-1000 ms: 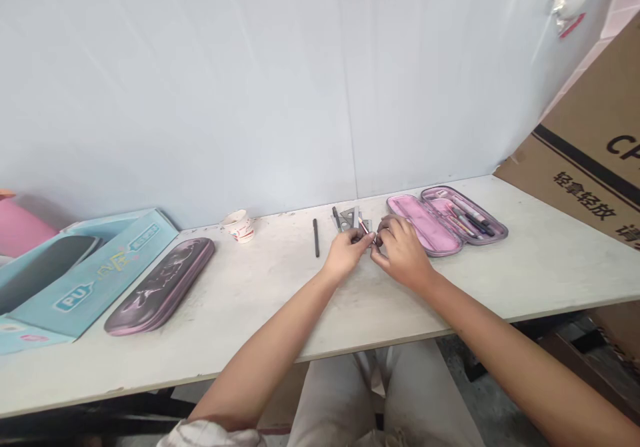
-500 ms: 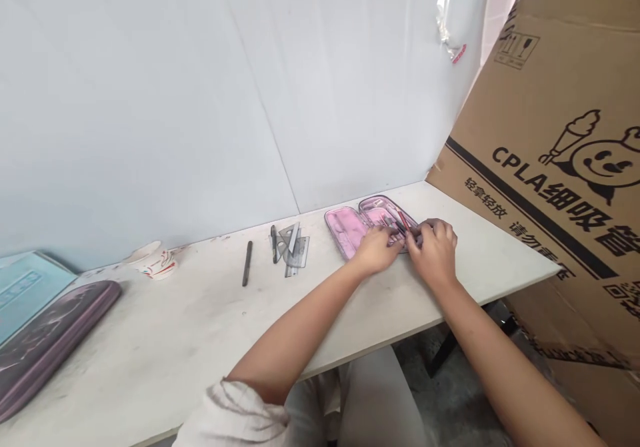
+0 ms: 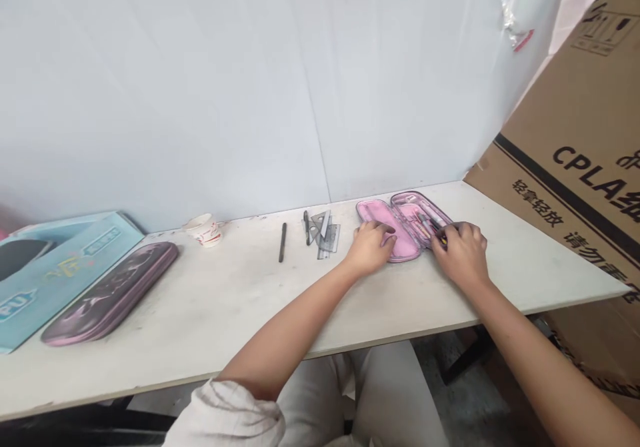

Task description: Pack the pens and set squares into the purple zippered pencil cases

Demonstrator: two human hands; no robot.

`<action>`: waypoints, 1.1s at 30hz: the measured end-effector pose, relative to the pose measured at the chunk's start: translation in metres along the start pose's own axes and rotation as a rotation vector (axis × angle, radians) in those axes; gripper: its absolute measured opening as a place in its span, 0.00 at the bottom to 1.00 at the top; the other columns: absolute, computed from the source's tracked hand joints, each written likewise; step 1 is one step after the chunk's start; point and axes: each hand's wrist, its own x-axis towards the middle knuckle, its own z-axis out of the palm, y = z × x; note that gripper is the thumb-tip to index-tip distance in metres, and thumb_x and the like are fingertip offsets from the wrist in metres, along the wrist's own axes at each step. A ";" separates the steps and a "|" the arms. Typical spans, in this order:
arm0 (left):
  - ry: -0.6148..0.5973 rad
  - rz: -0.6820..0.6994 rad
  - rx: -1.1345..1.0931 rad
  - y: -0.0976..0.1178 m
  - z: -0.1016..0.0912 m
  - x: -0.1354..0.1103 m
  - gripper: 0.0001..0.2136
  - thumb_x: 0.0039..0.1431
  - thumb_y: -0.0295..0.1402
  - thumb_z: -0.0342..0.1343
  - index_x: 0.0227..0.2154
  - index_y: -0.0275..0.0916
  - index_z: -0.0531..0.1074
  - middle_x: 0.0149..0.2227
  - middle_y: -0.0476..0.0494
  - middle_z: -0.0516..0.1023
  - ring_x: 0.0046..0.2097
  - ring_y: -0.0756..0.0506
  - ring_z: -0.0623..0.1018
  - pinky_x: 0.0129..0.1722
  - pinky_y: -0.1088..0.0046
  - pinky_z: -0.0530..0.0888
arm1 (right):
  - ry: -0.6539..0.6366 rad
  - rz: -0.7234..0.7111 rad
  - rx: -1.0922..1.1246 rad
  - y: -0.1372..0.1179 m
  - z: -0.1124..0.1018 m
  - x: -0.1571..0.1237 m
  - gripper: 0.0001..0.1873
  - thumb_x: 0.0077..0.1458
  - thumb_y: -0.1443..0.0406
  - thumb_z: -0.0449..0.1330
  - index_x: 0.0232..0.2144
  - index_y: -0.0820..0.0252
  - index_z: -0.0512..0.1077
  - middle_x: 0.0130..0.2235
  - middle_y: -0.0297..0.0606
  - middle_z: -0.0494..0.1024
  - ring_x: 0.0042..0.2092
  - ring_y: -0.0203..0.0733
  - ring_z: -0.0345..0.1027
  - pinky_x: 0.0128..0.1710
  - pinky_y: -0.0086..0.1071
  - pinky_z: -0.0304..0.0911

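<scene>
An open pink pencil case point(image 3: 387, 219) lies on the white table point(image 3: 240, 300) at the back right, with several pens in its right half point(image 3: 423, 215). My left hand point(image 3: 369, 248) rests on the near edge of the left half, fingers curled. At the near edge of the right half, my right hand point(image 3: 463, 252) is closed, its fingertips on the pens; what it grips is hidden. A dark pen point(image 3: 283, 241) and a small pile of clear rulers and set squares point(image 3: 323, 230) lie left of the case.
A closed purple pencil case point(image 3: 113, 293) and a light blue box point(image 3: 55, 267) lie at the left. A small paper cup point(image 3: 203, 228) stands by the wall. A large cardboard box point(image 3: 575, 167) stands at the table's right end.
Both hands went from the pile of rulers rightward to the open pink case. The left hand now rests on its left half and the right hand on its pens.
</scene>
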 end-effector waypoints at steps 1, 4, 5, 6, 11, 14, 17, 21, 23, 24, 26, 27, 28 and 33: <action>0.009 -0.026 0.000 -0.009 -0.007 -0.007 0.16 0.59 0.39 0.44 0.44 0.40 0.71 0.47 0.41 0.72 0.51 0.42 0.68 0.52 0.60 0.63 | -0.016 -0.029 0.006 -0.007 -0.001 0.001 0.15 0.55 0.60 0.48 0.33 0.63 0.72 0.37 0.50 0.67 0.43 0.53 0.56 0.38 0.42 0.54; 0.040 -0.089 0.006 -0.041 -0.030 -0.026 0.15 0.58 0.37 0.45 0.43 0.39 0.71 0.47 0.40 0.72 0.51 0.42 0.68 0.53 0.61 0.63 | -0.059 -0.121 0.047 -0.040 -0.006 0.009 0.15 0.55 0.60 0.48 0.33 0.63 0.72 0.38 0.50 0.67 0.44 0.53 0.56 0.39 0.42 0.55; 0.056 -0.112 0.012 -0.051 -0.037 -0.033 0.15 0.58 0.37 0.45 0.43 0.38 0.71 0.46 0.40 0.72 0.51 0.43 0.68 0.53 0.61 0.62 | -0.070 -0.155 0.068 -0.055 -0.007 0.013 0.15 0.55 0.60 0.48 0.33 0.63 0.72 0.38 0.49 0.67 0.44 0.53 0.56 0.39 0.42 0.55; 0.073 -0.135 0.018 -0.062 -0.044 -0.039 0.15 0.58 0.37 0.46 0.43 0.38 0.71 0.47 0.39 0.72 0.52 0.43 0.68 0.53 0.61 0.63 | -0.080 -0.190 0.090 -0.072 -0.007 0.016 0.15 0.55 0.61 0.48 0.34 0.62 0.72 0.38 0.49 0.67 0.44 0.53 0.57 0.40 0.41 0.55; 0.130 -0.256 0.038 -0.116 -0.075 -0.073 0.14 0.58 0.35 0.45 0.43 0.38 0.71 0.47 0.40 0.72 0.52 0.43 0.68 0.54 0.63 0.63 | -0.183 -0.369 0.181 -0.166 0.001 0.032 0.16 0.57 0.62 0.47 0.35 0.62 0.72 0.39 0.48 0.69 0.46 0.50 0.57 0.44 0.40 0.55; 0.128 -0.342 0.057 -0.142 -0.088 -0.096 0.14 0.57 0.33 0.45 0.43 0.38 0.71 0.46 0.40 0.72 0.52 0.43 0.69 0.53 0.63 0.63 | -0.279 -0.433 0.161 -0.217 0.016 0.034 0.18 0.57 0.61 0.46 0.37 0.64 0.72 0.42 0.49 0.69 0.48 0.51 0.56 0.45 0.40 0.55; 0.125 -0.391 0.056 -0.160 -0.098 -0.117 0.15 0.57 0.33 0.45 0.43 0.38 0.71 0.46 0.40 0.72 0.51 0.43 0.69 0.54 0.63 0.63 | -0.376 -0.437 0.053 -0.253 0.034 0.034 0.23 0.56 0.56 0.47 0.39 0.68 0.72 0.45 0.54 0.69 0.50 0.54 0.54 0.46 0.43 0.54; 0.103 -0.390 0.031 -0.170 -0.107 -0.137 0.15 0.58 0.35 0.44 0.43 0.39 0.71 0.47 0.40 0.72 0.52 0.42 0.68 0.53 0.64 0.64 | -0.457 -0.490 -0.066 -0.270 0.051 0.034 0.23 0.55 0.57 0.48 0.38 0.72 0.73 0.46 0.57 0.68 0.52 0.57 0.52 0.48 0.46 0.52; 0.092 -0.358 0.030 -0.172 -0.109 -0.142 0.15 0.59 0.35 0.43 0.44 0.38 0.70 0.47 0.39 0.71 0.52 0.42 0.68 0.53 0.64 0.64 | -0.459 -0.535 -0.082 -0.266 0.052 0.035 0.21 0.56 0.61 0.47 0.37 0.72 0.73 0.45 0.56 0.68 0.51 0.56 0.54 0.47 0.45 0.53; 0.098 -0.331 0.038 -0.173 -0.109 -0.144 0.16 0.59 0.34 0.43 0.46 0.37 0.69 0.48 0.39 0.70 0.53 0.41 0.67 0.54 0.64 0.64 | -0.450 -0.559 -0.081 -0.262 0.049 0.035 0.20 0.56 0.62 0.46 0.36 0.72 0.73 0.44 0.55 0.68 0.50 0.56 0.54 0.46 0.44 0.54; 0.141 -0.247 0.076 -0.174 -0.108 -0.144 0.18 0.59 0.32 0.43 0.51 0.35 0.64 0.53 0.37 0.66 0.56 0.41 0.65 0.56 0.64 0.62 | -0.408 -0.612 -0.060 -0.251 0.039 0.033 0.20 0.58 0.63 0.44 0.36 0.71 0.72 0.43 0.54 0.68 0.49 0.55 0.55 0.45 0.43 0.55; 0.170 -0.193 0.103 -0.173 -0.108 -0.143 0.19 0.59 0.31 0.43 0.53 0.34 0.61 0.57 0.36 0.62 0.58 0.41 0.62 0.57 0.63 0.61 | -0.376 -0.643 -0.038 -0.245 0.032 0.032 0.20 0.58 0.63 0.43 0.36 0.71 0.72 0.42 0.54 0.68 0.48 0.54 0.55 0.44 0.43 0.55; 0.197 -0.135 0.133 -0.172 -0.108 -0.142 0.21 0.59 0.30 0.43 0.56 0.34 0.57 0.60 0.35 0.57 0.59 0.41 0.60 0.57 0.63 0.59 | -0.340 -0.675 -0.010 -0.239 0.024 0.031 0.21 0.59 0.63 0.43 0.36 0.71 0.71 0.41 0.53 0.68 0.47 0.53 0.55 0.44 0.42 0.55; 0.145 0.041 0.256 -0.149 -0.107 -0.129 0.17 0.63 0.32 0.38 0.52 0.35 0.60 0.55 0.36 0.64 0.57 0.41 0.62 0.55 0.60 0.60 | -0.147 -0.696 0.177 -0.212 -0.017 0.026 0.19 0.61 0.63 0.40 0.36 0.69 0.68 0.40 0.50 0.67 0.45 0.48 0.56 0.47 0.39 0.55</action>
